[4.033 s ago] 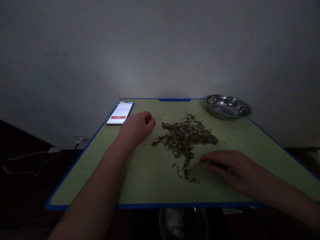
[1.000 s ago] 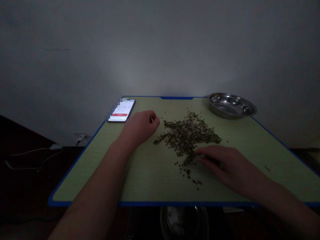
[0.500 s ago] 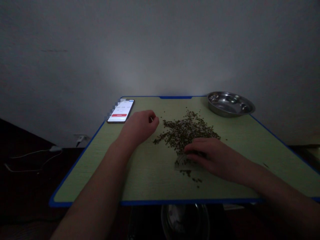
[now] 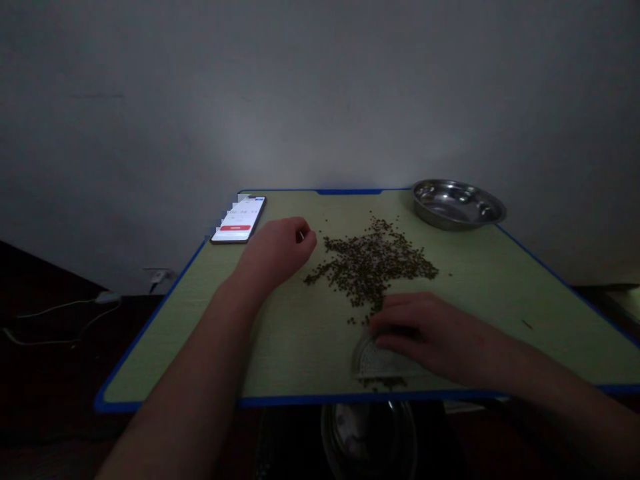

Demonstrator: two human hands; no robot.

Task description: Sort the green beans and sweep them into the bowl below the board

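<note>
On the left of the bench (image 4: 295, 357), near its far corner, lies a phone (image 4: 239, 223) with a lit screen. Just beside it the left hand (image 4: 280, 248) rests as it did a moment ago, fingers curled in; I cannot tell whether its grip holds anything. To its right, grains (image 4: 375, 260) lie spread in a ragged pile mid-bench, the main spread much as it was. Under the near edge sits a lower bowl (image 4: 327, 443), partly hidden. The change is in front of the pile: the clear protractor (image 4: 375, 360), which half a second ago lay up against the grains, is now drawn back close to the near edge. A small batch (image 4: 384, 385) is bunched along its straight side, so I judge that portion to be parted from the rest, with a few strays and a short tail left behind. The right hand (image 4: 425, 330) has a narrow grip, thumb and fingers pinching the protractor. Farther right, at the back, stands a steel bowl (image 4: 436, 217); nearer lies a dark sliver (image 4: 527, 325).
</note>
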